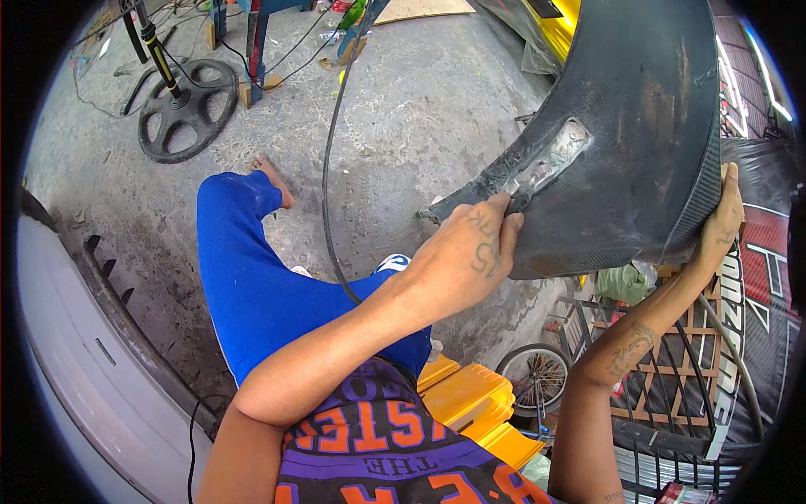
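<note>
A large curved black panel (625,155) with a carbon-fibre weave along its edges fills the upper right. Its surface looks scuffed and dusty. A long slot (558,155) with a pale, worn inside runs across it. My left hand (470,252) is closed at the panel's lower left, its fingertips by the near end of the slot. What those fingers pinch, if anything, is hidden. My right hand (722,218) grips the panel's right edge, fingers pointing up along it, steadying it at a tilt.
A black cable (329,151) hangs down past my blue-trousered leg. A stand on a wheel-shaped base (186,109) is at the far left. A grey-white car panel (92,353) lies at the left. Yellow parts (470,399), a bicycle wheel (535,378) and metal racks (663,361) stand below and right.
</note>
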